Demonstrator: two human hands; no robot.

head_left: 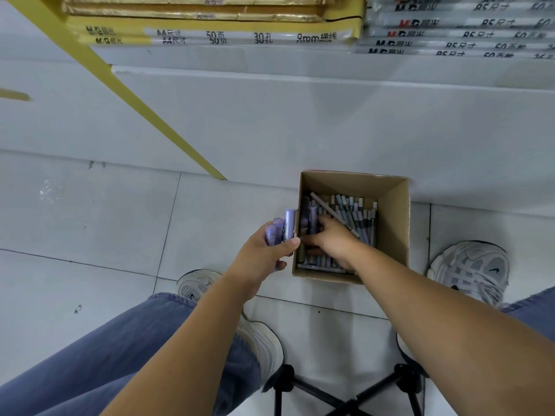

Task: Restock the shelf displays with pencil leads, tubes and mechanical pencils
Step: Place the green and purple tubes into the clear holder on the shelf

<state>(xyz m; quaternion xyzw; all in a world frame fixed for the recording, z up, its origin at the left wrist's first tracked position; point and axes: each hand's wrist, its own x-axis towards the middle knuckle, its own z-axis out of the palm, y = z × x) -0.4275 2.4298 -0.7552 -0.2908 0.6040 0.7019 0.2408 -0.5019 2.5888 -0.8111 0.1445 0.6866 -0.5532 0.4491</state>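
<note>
Near: black stool legs point(345, 394) on tiled floor point(90, 220). Grips bundle of purple tubes point(280, 231) in left hand point(264, 256), just left of cardboard box point(393, 205). Reaches right hand point(333, 240) into box among mechanical pencils point(360, 217); grip there not discernible. Far: stacked paper packs point(240, 37) on shelf point(210, 55).

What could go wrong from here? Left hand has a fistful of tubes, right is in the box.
1. The left hand grips several purple tubes that stick up past its fingers. Adding one more may loosen the bundle, and a tube could drop to the floor.
2. The right hand reaches into jumbled stock in the box. A long pencil lies across the pile and could snag or flick out.
</note>
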